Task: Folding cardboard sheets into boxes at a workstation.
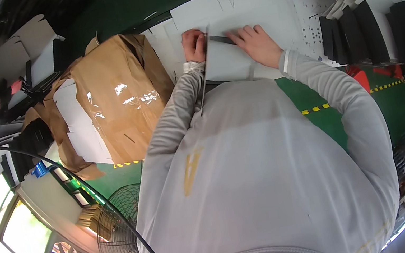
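A thin cardboard panel (206, 61) stands on edge in front of me, its dark side edge-on to view. My left hand (193, 46) is closed at the panel's far end, its fingers curled against it. Right of the panel lies a pale grey folded board (229, 62), with a dark strip along its far side. My right hand (259, 46) rests at that strip's right end, fingers apart and slightly bent. What lies under its fingertips is partly hidden. Both hands are above a white-covered worktable (268, 5).
A large brown-paper-wrapped bundle (117, 98) stands close at my left. Black and white folded boards (364, 35) are stacked at the right, with more cartons (31, 48) at the far left. A wire-caged fan (119, 237) is behind on the left, near a black cable (102, 197).
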Motion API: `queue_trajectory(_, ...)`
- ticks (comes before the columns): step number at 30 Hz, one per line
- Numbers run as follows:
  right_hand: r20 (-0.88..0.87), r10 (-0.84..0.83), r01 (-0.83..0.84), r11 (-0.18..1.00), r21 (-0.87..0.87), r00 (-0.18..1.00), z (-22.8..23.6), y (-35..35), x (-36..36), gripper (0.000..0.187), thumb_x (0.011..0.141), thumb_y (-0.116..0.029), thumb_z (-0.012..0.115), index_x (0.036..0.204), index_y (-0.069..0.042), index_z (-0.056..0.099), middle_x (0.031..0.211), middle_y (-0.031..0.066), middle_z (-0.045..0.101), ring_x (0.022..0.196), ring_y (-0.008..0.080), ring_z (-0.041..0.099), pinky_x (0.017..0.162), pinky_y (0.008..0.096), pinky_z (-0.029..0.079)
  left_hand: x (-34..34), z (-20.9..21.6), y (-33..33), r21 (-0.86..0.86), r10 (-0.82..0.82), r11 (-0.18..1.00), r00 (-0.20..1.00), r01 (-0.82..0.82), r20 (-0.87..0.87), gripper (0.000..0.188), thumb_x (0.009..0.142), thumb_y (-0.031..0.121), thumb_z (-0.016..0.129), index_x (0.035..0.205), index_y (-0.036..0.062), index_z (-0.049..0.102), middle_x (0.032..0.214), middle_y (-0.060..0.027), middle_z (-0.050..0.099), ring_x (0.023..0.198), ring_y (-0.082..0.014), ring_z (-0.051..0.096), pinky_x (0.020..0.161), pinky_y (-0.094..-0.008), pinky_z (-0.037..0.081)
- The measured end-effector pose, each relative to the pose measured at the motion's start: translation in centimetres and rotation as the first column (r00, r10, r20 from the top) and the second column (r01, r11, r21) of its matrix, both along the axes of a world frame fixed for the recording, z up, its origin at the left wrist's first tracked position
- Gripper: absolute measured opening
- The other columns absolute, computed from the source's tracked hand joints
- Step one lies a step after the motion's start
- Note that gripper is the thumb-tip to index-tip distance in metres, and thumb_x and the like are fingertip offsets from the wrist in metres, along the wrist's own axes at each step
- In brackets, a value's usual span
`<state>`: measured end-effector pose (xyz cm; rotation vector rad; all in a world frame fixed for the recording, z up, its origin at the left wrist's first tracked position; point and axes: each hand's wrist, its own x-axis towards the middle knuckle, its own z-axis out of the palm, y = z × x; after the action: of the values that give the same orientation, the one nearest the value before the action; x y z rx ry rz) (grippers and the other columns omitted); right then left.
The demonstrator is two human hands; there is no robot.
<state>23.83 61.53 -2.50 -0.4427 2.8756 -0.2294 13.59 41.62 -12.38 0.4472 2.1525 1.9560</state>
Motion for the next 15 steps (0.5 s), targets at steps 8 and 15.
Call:
queue_trajectory(8,-0.095,-0.184,0.183,0.983,-0.021,0.978,-0.9,-0.3,0.9,0.049,0.084,-0.015,0.048,0.132,-0.016,0.041,0.118,0.0087,0.049,0.104,0.0239,0.048,0.087,0.0348,0.038,0.3,0.0,0.2,-0.096,-0.154,0.983,0.986,0.159,0.06,0.022,0.087,0.015,0.049,0.091,0.0035,0.067,0.092,-0.0133,0.066,0.093,-0.0281,0.054,0.087,-0.0346,0.039)
queue_trajectory(15,-0.024,-0.386,0.345,0.848,-0.403,0.922,-1.8,-1.5,1.0,0.041,0.086,-0.029,0.055,0.123,-0.013,0.052,0.111,0.009,0.052,0.097,0.0247,0.05,0.084,0.0354,0.04,0.4,0.4,0.1,-0.091,-0.162,0.982,0.987,0.163,0.02,0.026,0.088,0.016,0.045,0.092,0.0048,0.068,0.092,-0.0121,0.066,0.092,-0.027,0.054,0.086,-0.0335,0.039)
